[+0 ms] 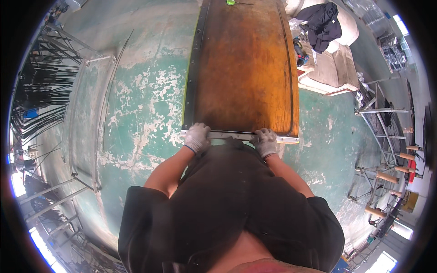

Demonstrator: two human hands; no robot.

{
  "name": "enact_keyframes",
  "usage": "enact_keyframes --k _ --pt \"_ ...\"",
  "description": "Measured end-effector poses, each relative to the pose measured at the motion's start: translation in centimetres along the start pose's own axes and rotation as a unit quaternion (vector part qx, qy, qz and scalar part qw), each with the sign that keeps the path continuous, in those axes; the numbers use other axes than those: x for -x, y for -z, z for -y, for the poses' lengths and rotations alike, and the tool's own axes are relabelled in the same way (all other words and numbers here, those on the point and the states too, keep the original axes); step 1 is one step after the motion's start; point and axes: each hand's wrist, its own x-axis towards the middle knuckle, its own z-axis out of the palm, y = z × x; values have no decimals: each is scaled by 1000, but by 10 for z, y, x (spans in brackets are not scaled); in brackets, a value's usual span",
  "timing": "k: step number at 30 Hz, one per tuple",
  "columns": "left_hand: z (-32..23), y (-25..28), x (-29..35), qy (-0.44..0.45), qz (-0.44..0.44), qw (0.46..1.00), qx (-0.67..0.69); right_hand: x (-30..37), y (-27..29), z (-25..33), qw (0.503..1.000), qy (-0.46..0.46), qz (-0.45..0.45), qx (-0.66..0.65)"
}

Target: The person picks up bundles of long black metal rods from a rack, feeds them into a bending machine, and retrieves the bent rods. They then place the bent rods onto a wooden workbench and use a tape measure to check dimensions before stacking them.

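A long wooden table [246,68] with a worn brown top stretches away in front of me. On it lies a thin black frame [292,91] with a rounded near right corner, its bars running along the sides and near end. My left hand [198,137], in a pale knit glove, is closed over the near left end, by the frame's near bar. Gloved alike, my right hand [265,142] curls its fingers over the same end, farther right. My fingertips are partly hidden, so how much of the bar they enclose is unclear.
A metal strip [289,139] edges the table's near end; a dark strip [189,100] with a yellow-green border lines its left side. A green tape measure [231,2] lies at the far end. Right are a beige sofa [334,68], dark clothing [321,27] and a power tool [300,53]. Metal racks [384,111] stand beyond.
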Motion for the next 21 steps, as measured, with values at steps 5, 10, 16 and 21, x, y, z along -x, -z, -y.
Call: enact_keyframes --k 5,10,16,21 --pt "-2 -10 -4 -4 -10 998 -54 -7 -2 8 999 34 -2 39" --pt "-1 -17 -9 -7 3 997 -72 -7 -8 4 999 27 16 43" --pt "2 -22 -15 -15 12 995 -96 -6 -12 0 999 16 33 36" --pt "-6 -2 -16 -21 43 992 -114 -9 7 -6 1000 6 29 -8"
